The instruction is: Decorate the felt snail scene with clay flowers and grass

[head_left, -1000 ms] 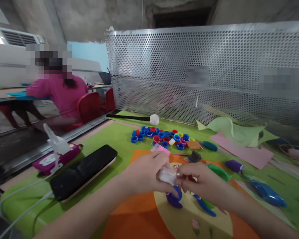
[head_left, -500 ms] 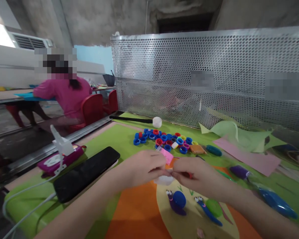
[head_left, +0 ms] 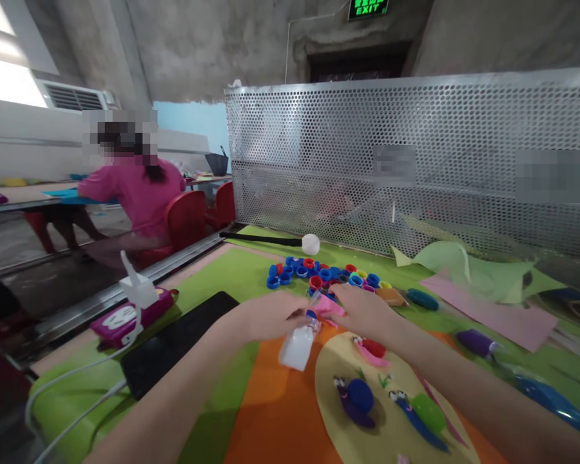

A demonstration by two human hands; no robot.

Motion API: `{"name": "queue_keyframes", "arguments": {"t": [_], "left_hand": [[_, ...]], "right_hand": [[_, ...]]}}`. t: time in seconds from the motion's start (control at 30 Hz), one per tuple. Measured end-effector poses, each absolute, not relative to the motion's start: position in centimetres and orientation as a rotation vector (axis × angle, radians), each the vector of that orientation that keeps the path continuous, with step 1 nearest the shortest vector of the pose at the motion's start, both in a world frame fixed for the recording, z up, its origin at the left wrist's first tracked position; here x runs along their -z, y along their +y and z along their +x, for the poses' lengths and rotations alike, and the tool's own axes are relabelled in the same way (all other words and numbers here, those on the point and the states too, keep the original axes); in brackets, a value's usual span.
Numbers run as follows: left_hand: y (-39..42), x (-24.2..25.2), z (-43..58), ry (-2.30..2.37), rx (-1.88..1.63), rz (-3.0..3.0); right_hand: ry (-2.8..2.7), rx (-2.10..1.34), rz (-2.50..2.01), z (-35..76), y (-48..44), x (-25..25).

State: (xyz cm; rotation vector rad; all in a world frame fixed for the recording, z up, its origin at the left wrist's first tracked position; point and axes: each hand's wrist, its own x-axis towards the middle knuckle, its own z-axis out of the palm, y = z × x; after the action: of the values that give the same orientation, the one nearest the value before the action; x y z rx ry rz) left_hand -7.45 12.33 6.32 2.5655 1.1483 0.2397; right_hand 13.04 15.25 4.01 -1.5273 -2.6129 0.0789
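Note:
My left hand (head_left: 275,316) has its fingers curled in, closed at the upper end of a small white packet (head_left: 296,348) with a clear top. The packet tilts over the orange sheet (head_left: 261,399). Apart from it, my right hand (head_left: 362,309) lies low with its fingers loosely stretched toward a pink packet (head_left: 328,305) and the bottle caps; its fingertips are partly hidden. Below my right wrist is a pale yellow oval (head_left: 331,386) with clay snails on it: one with a blue shell (head_left: 360,394), one with a green shell (head_left: 428,412) and one with a red shell (head_left: 373,348).
Several coloured bottle caps (head_left: 302,271) lie beyond my hands. A black phone (head_left: 174,345) and a purple box (head_left: 133,316) with white cables are at left. Clay packs (head_left: 476,343) and paper scraps (head_left: 493,306) lie at right. A perforated metal panel (head_left: 319,154) stands behind; a person (head_left: 145,193) sits at far left.
My hands have moved apart from a shared pinch on the white packet; my right hand has shifted up toward the caps. The red-shelled snail has come into view. The camera has tilted up slightly.

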Motion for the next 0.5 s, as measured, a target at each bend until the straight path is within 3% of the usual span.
{"name": "queue_keyframes", "arguments": {"t": [0.2,0.5], "left_hand": [[12.3,-6.3,-7.3,1.145,-0.234,2.589],[11.8,-6.2,-5.6,1.218,-0.75,2.413]], "right_hand": [[-2.58,-0.039,-1.516,13.6,15.4,-3.9],[-2.377,-0.002,-1.264,15.9,10.5,-5.4]]}}
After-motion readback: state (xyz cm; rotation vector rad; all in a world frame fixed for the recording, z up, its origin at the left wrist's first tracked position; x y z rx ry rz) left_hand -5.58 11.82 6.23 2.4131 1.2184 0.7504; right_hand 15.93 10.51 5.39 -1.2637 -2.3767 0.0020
